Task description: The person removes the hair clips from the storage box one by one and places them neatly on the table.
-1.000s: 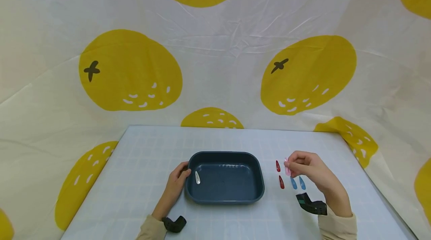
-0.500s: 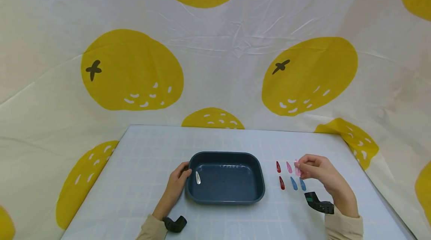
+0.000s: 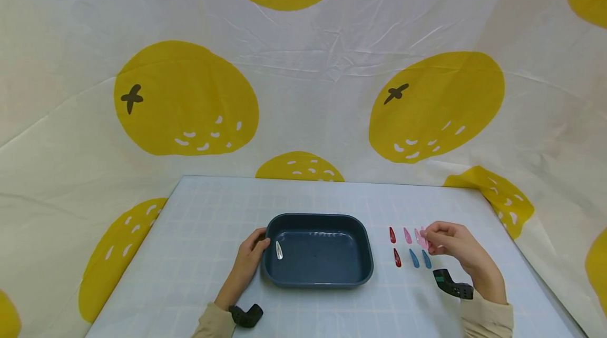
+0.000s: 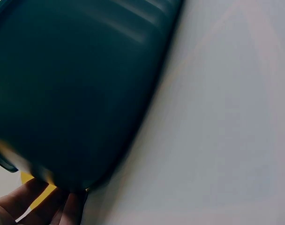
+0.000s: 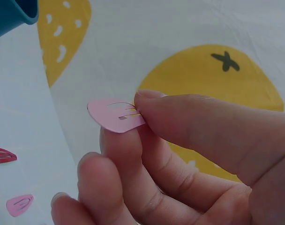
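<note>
My left hand point(image 3: 250, 254) grips the left rim of a dark blue rectangular tray point(image 3: 317, 278), its thumb over the edge. In the left wrist view, fingers point(image 4: 73, 206) lie against the tray's side. A silver snap hair clip point(image 3: 278, 250) lies inside the tray near that hand. My right hand point(image 3: 450, 246) pinches a pink snap hair clip point(image 5: 112, 114) between thumb and fingers. To its left, another pink clip point(image 3: 407, 235) lies on the table, and more pink point(image 3: 418, 237) shows right at the fingertips. Two blue clips point(image 3: 414, 258) lie just below.
Two red hair clips point(image 3: 392, 235) lie in a column between the tray and the pink and blue ones. A white sheet printed with yellow fruit point(image 3: 189, 101) hangs behind the pale checked table point(image 3: 223, 201).
My right hand has moved to the right, leaving one pink clip on the table above the blue ones. My left hand and the tray stay put.
</note>
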{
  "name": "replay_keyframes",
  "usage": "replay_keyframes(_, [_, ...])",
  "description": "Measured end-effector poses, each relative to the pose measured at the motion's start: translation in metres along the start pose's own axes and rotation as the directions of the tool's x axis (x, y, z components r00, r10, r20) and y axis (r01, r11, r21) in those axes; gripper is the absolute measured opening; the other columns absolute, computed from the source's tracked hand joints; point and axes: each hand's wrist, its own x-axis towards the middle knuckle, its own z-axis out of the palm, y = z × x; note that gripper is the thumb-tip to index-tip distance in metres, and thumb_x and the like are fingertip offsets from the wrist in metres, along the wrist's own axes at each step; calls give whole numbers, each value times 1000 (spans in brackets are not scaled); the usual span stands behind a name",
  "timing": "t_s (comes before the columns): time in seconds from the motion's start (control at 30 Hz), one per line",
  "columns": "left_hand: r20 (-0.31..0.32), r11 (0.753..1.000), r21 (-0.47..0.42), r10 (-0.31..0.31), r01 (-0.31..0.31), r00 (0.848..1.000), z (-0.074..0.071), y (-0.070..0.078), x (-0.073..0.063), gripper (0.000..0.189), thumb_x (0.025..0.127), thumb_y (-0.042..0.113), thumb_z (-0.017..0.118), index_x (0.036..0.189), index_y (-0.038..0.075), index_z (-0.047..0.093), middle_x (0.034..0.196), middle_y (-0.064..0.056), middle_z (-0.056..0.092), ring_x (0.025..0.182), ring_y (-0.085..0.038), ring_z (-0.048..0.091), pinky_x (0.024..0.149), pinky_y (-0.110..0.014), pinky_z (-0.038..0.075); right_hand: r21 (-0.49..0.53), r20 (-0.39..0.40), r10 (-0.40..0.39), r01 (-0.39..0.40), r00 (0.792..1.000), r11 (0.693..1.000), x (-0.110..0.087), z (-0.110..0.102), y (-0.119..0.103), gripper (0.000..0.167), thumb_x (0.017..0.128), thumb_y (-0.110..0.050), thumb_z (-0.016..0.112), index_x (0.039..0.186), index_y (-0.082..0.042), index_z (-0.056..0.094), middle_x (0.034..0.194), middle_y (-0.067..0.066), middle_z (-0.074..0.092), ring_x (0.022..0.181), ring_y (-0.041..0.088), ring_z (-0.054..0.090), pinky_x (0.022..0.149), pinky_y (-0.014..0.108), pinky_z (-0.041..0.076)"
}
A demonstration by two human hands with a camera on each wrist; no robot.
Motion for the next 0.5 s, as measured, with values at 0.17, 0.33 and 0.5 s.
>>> replay_keyframes(0.17, [1,1000,11,13,-13,1000,0,0,0,32,100,20,55,127,5,63,128,-11,64,119,-25,58,99,-33,47,8,9,17,-17,1000,1000,3,-2,8,33,100,-22,59,106,11,60,84,12,64,74,25,63,74,32,58])
replay_keyframes(0.33, [-1,1000,10,15,-15,1000,0,0,0,31,100,21,55,126,7,64,127,-9,64,118,-23,58,99,-32,48,7,4,30,-30,1000,1000,5,-3,12,37,101,-21,59,108,15,57,84,11,63,75,24,63,74,32,58])
replay_keyframes(0.5, [3,1000,4,1,-1,1000,0,-1,0,31,100,21,56,127,7,64,129,-8,64,121,-24,57,103,-38,45,5,6,51,-51,999,999,6,-3,17,40,100,-22,59,112,17,56,85,12,64,75,25,62,75,31,58])
